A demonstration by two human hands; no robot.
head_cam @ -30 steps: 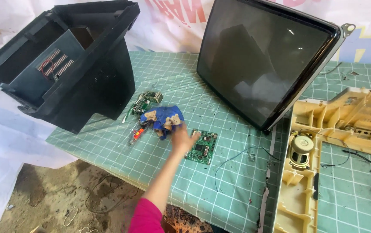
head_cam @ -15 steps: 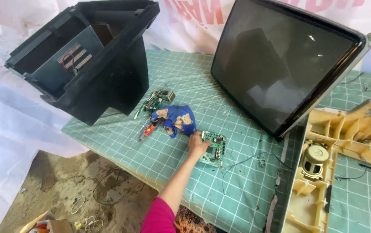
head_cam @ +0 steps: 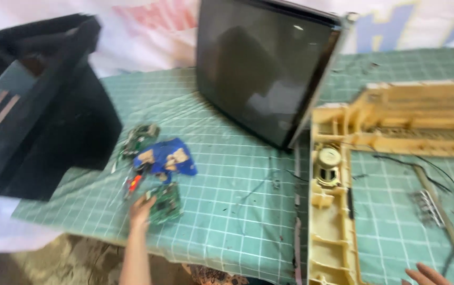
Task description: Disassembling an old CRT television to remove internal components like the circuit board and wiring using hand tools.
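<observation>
My left hand (head_cam: 141, 209) reaches across the near edge of the green cutting mat (head_cam: 237, 221) and grips the left edge of a small green circuit board (head_cam: 167, 202). Just beyond it lie a blue circuit board (head_cam: 166, 158), a red-handled tool (head_cam: 132, 184) and another green board (head_cam: 139, 138). Only the spread fingertips of my right hand (head_cam: 425, 274) show, at the bottom right. They rest on the mat inside the beige frame and hold nothing.
A black rear casing (head_cam: 42, 132) stands at the left. A dark picture tube (head_cam: 258, 68) leans at the back centre. A beige front frame (head_cam: 338, 221) with a round speaker (head_cam: 330, 158) lies at the right, with loose wires (head_cam: 427, 174) inside it. The view is blurred.
My left hand left the blue board, took the small green board and pulled it left towards the near edge. The view swung right and my right fingertips came into view.
</observation>
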